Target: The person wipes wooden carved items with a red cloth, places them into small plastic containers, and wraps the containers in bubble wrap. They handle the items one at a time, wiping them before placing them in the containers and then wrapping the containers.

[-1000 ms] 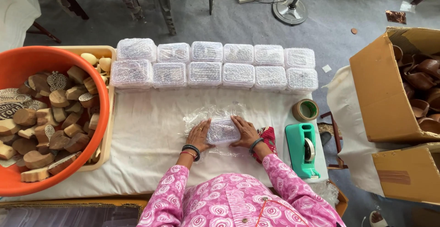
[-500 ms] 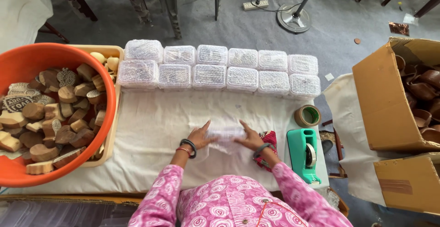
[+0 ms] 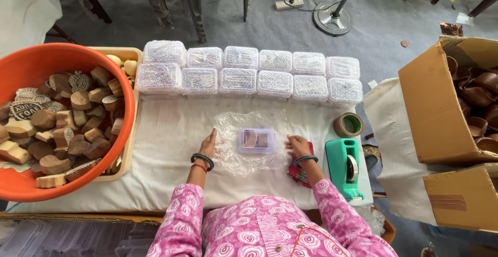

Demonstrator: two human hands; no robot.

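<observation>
Between your left hand [image 3: 209, 144] and right hand [image 3: 298, 145], the clear box [image 3: 256, 140] on bubble wrap [image 3: 244, 137] blocks the middle. Beyond your fingertips, bare cloth [image 3: 171, 127] lies open up to the wrapped boxes [image 3: 249, 73]. The tape dispenser [image 3: 344, 166] crowds your right fingers' outer side.

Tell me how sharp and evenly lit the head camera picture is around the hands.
Head view: soft, even daylight with only faint shadows; the small clear plastic box on the crinkled bubble-wrap sheet is sharp; left hand and right hand show no motion blur; mild glare on the sheet; wide-angle bending at the edges.
</observation>
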